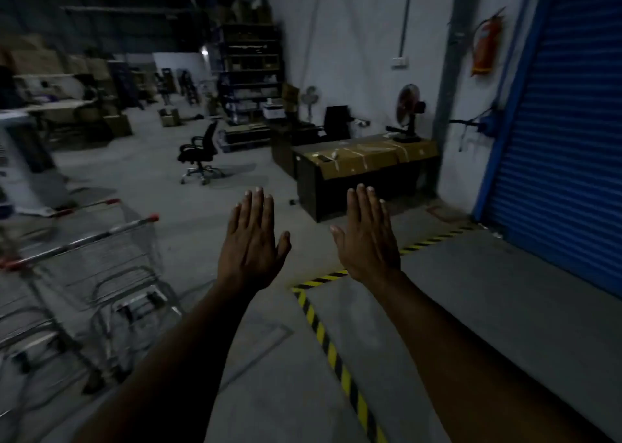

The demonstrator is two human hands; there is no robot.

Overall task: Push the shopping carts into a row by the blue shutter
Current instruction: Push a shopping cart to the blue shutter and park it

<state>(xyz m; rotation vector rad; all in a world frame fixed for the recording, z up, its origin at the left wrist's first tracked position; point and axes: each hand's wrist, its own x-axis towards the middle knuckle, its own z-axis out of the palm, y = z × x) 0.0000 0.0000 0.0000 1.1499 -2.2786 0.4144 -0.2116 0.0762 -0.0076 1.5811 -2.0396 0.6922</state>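
My left hand and my right hand are held out flat in front of me, backs up, fingers straight, holding nothing. A wire shopping cart with a red-capped chrome handle stands at the lower left, well left of my left hand. Behind it, blurred, the handle of a second shopping cart shows. The blue shutter fills the right edge, closed, above a grey ramp bordered by yellow-black tape. Neither hand touches a cart.
A cardboard-topped desk with a fan stands against the white wall left of the shutter. A black office chair sits mid-floor. A red fire extinguisher hangs on the wall. Shelves and boxes fill the back.
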